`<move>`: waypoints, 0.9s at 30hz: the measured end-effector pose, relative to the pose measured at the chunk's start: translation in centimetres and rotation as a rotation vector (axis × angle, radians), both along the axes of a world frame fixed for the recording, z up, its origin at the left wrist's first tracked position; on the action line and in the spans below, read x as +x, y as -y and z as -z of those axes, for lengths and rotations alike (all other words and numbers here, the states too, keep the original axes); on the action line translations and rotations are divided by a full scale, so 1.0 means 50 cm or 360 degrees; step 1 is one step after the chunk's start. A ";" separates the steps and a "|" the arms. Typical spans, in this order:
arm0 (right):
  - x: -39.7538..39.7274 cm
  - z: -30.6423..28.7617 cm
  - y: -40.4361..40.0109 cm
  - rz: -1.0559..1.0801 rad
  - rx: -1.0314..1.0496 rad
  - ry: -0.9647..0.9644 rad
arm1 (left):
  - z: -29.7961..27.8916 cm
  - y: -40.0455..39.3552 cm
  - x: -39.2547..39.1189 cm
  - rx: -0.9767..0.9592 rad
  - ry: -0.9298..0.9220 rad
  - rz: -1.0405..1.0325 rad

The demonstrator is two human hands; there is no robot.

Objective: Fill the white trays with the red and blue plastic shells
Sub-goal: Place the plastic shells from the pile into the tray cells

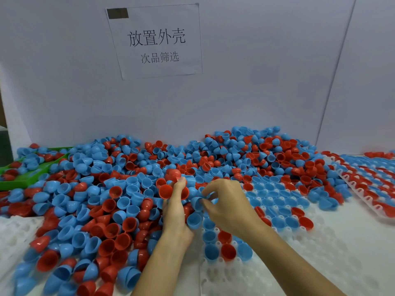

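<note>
Main risk I saw: the loose heap of shells [96,199] sat right against the white tray [320,263], spilling over its 9 o'clock edge, so any sweep of my wrists could have knocked strays into wrong pockets or tipped seated ones. Many shells looked nested in pairs, so I could have dropped a double. My left hand [174,212] gripped a red shell [165,191], fingers curled around it, more red just behind at 12 o'clock. My right hand [226,204] pinched a blue shell [196,202] between thumb and fingertips, narrow, at the hand's 9 o'clock. An open blue cup [194,218] lay just below, at 6 o'clock of that pinch. A filled tray [374,184] lay at 3 o'clock; green bin [19,180] at 9.
</note>
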State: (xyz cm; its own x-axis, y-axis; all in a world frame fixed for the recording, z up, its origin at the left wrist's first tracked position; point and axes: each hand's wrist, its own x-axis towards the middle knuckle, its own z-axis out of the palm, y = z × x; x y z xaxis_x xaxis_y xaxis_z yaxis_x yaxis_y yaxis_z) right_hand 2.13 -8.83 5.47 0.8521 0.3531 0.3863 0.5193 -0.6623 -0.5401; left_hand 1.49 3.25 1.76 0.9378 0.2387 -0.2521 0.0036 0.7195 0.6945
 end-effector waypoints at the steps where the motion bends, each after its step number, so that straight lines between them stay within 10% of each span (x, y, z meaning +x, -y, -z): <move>1: 0.001 -0.004 0.010 0.0025 -0.0010 0.0052 | 0.000 0.000 -0.001 0.0003 0.0018 0.0021; 18: -0.050 0.022 0.180 0.0096 -0.1172 -0.0359 | 0.002 0.004 -0.003 -0.0006 0.0103 0.0102; 27: -0.036 -0.005 0.183 0.0039 -0.1038 -0.0378 | 0.004 0.003 -0.002 -0.0132 0.0111 0.0203</move>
